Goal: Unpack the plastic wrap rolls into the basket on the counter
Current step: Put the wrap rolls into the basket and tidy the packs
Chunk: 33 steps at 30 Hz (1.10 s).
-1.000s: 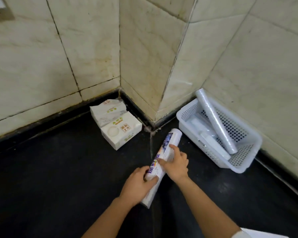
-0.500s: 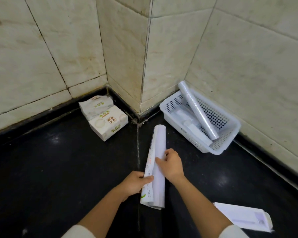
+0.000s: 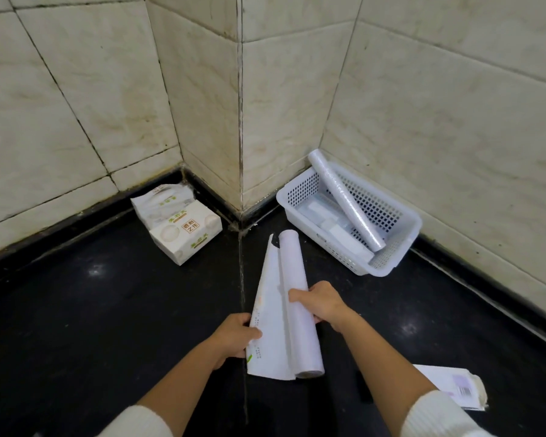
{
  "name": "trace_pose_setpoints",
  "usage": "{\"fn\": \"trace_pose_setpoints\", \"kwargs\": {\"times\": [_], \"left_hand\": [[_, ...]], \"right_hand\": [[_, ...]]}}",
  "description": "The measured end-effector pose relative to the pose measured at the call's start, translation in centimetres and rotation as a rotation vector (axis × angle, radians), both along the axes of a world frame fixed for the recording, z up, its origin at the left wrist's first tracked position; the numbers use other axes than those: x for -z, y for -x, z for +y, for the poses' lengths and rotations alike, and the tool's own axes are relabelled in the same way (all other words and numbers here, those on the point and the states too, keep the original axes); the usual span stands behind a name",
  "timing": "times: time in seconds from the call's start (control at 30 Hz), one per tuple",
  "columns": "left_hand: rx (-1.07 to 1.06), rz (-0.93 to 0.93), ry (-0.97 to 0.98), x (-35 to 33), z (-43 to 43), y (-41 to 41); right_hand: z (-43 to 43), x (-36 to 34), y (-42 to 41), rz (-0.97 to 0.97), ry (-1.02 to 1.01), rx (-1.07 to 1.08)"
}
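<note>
Down at 4 o'clock, closest to the person, a flat white package [image 3: 451, 386] with a purple label is lying on the black counter [image 3: 76, 310], partly hidden behind the right arm. Two arms in white sleeves [image 3: 435, 417] are reaching forward from 6 o'clock. The left hand [image 3: 234, 337] is pinching the edge of a white paper wrapper [image 3: 265, 310], thumb on top and the other fingers under it. The wrapper is peeling open to the left side and is showing small print along its edge. The right hand [image 3: 320, 302] is curling around a white plastic wrap roll [image 3: 292, 288], with the fingers pressing on its top near the middle. The roll is sitting right in the center, touching the open wrapper, and is pointing from 6 o'clock up toward 12 o'clock. Farther away, at 10 o'clock, two white tissue packs [image 3: 183, 225] are sitting together near the wall. At 2 o'clock a white plastic basket [image 3: 391, 263] with little holes is sitting on the counter against the tiled wall [image 3: 438, 121]. Inside it a clear roll [image 3: 344, 200] is leaning slanted, with its top end poking over the back rim, and another pale roll [image 3: 334, 228] is lying flat on the bottom under it. The cream tiles are meeting at a corner at 12 o'clock.
</note>
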<state>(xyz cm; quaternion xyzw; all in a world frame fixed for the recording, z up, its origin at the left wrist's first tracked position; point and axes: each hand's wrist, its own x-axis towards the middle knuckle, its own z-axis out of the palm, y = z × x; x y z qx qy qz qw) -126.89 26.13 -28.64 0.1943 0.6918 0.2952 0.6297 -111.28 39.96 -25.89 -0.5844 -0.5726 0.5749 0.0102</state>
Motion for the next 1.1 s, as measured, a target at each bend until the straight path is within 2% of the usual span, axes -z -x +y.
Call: {"fn": "trace_pose_setpoints", "kwargs": {"times": [0.17, 0.27, 0.33, 0.43, 0.5, 0.63, 0.83, 1.1], "left_hand": [[0.124, 0.049, 0.054, 0.3, 0.7, 1.3], [0.312, 0.046, 0.118, -0.6, 2.2, 1.9], [0.441, 0.095, 0.136, -1.7, 4.1, 2.2], [0.419, 0.222, 0.021, -3.6, 8.2, 1.9], [0.377, 0.385, -0.124, -4.7, 11.3, 1.4], [0.347, 0.661, -0.384, -5.8, 16.5, 0.3], [0.610, 1.028, -0.434, -4.5, 20.2, -0.5], [0.614, 1.139, -0.469, -1.2, 20.4, -0.9]], "right_hand": [[0.9, -2.5, -4.7, 0.008, 0.077, -0.039], [2.4, -4.9, -7.1, 0.064, 0.088, -0.020], [3.9, -6.9, -8.3, 0.110, 0.023, -0.019], [7.0, -9.8, -9.1, 0.161, -0.107, 0.030], [9.5, -11.2, -8.5, 0.173, -0.183, 0.062], [14.5, -11.8, -5.5, -0.014, -0.419, 0.069], [18.6, -7.4, -0.8, -0.193, -0.532, -0.047], [19.9, -2.4, 0.7, -0.309, -0.690, -0.070]]}}
